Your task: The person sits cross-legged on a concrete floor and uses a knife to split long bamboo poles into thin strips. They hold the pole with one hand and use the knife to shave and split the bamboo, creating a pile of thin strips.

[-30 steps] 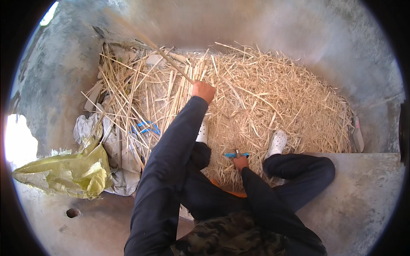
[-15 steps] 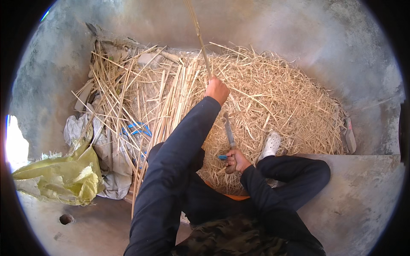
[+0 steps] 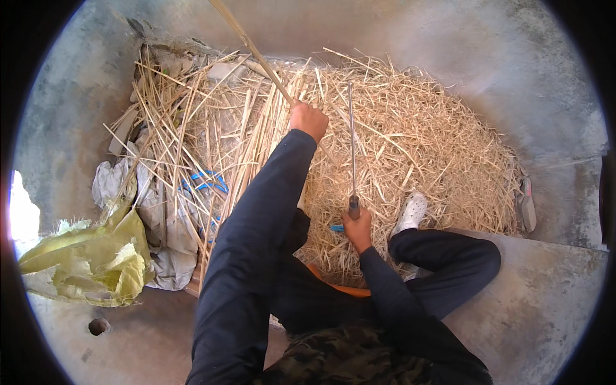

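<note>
My left hand (image 3: 309, 120) is closed around a long bamboo strip (image 3: 253, 48) that slants up and to the left, out past the top edge. My right hand (image 3: 357, 228) grips the dark handle of a long-bladed knife (image 3: 352, 141). Its blade points away from me and shows nearly edge-on, a little to the right of my left hand. A small blue piece (image 3: 337, 228) shows beside the right hand; I cannot tell if it is held. Beneath both hands spreads a heap of pale shavings (image 3: 423, 141).
Long split strips (image 3: 256, 154) lie left of the shavings. Further left are a torn yellow-green sack (image 3: 90, 263), grey cloth (image 3: 176, 247) and blue strapping (image 3: 208, 181). Concrete walls (image 3: 449, 32) enclose the far side. A white clog (image 3: 412, 210) is on my foot, near the right hand.
The knife has turned from showing its side to nearly edge-on, tip further away. My left hand has shifted slightly left and away, and the bamboo strip now leans more to the left.
</note>
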A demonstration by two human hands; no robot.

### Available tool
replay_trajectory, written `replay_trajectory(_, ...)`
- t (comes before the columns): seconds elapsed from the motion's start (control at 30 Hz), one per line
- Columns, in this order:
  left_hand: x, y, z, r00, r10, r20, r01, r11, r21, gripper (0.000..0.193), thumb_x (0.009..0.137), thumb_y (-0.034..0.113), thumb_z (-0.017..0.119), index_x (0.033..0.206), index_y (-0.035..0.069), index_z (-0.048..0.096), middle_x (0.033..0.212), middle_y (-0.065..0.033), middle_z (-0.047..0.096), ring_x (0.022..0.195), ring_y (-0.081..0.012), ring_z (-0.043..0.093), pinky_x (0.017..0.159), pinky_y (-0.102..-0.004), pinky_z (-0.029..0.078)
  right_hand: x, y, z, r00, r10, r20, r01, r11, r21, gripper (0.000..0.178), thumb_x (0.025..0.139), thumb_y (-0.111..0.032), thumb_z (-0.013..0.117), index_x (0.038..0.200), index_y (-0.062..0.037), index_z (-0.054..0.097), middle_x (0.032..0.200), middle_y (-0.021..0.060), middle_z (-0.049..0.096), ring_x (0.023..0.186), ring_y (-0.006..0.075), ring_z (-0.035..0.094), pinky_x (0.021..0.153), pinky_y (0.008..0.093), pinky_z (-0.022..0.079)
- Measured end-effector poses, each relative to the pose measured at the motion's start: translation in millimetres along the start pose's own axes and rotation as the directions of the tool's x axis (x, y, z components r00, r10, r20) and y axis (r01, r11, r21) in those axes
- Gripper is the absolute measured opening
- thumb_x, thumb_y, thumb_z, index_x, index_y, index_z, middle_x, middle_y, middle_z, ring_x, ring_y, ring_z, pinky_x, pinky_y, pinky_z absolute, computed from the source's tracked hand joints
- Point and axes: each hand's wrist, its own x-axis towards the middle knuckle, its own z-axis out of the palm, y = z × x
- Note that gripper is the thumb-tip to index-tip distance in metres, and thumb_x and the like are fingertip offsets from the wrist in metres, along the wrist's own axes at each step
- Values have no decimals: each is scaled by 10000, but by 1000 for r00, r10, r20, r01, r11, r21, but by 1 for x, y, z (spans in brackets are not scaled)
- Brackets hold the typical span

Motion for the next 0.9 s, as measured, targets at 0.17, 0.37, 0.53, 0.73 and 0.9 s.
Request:
replay_trajectory(0.17, 0, 7, 2, 999, -12, -42, 12, 1000, -11, 169, 834, 185, 568, 761, 152, 717, 748, -23, 700, 737, -212, 684, 708, -423, 470, -27, 144, 11, 738, 672, 59, -630, 718, -295, 239, 807, -171, 551, 618, -32, 506, 509, 66, 486, 441, 204, 484, 532, 380, 457)
replay_trajectory(0.37, 1, -1, -1, 1000, -6, -1, 6, 1000, -2, 139, 832, 190, 586, 781, 165, 713, 772, -25, 703, 743, -202, 684, 706, -399, 469, -4, 88, -6, 460, 534, 709, -875, 141, 462, 185, 783, -104, 510, 608, -44, 503, 461, 23, 394, 353, 157, 386, 443, 361, 425)
replay_trajectory(0.53, -2, -5, 1, 998, -27, 48, 28, 999, -20, 103, 826, 189, 607, 840, 177, 709, 791, -19, 704, 783, -212, 687, 718, -399, 478, -16, 4, -8, 881, 439, 175, -464, 874, 146, 171, 747, -74, 577, 627, 25, 504, 528, 62, 471, 391, 177, 439, 495, 391, 441)
replay_trajectory(0.73, -1, -1, -3, 998, -13, 55, 14, 1000, -22, 147, 847, 187, 572, 798, 178, 710, 780, -30, 704, 748, -218, 686, 680, -395, 484, -29, 69, 10, 938, 346, 20, -341, 932, -123, 207, 788, -113, 543, 663, 49, 513, 522, 94, 470, 426, 217, 473, 469, 386, 428)
replay_trajectory(0.9, 3, -4, 0, 987, -69, 142, 80, 994, -73, 219, 873, 215, 519, 891, 164, 732, 866, -38, 717, 860, -229, 682, 715, -443, 482, -25, 105, 3, 484, 723, 494, -874, 424, 236, 163, 794, -126, 515, 646, -59, 501, 477, 28, 407, 386, 189, 402, 513, 388, 458)
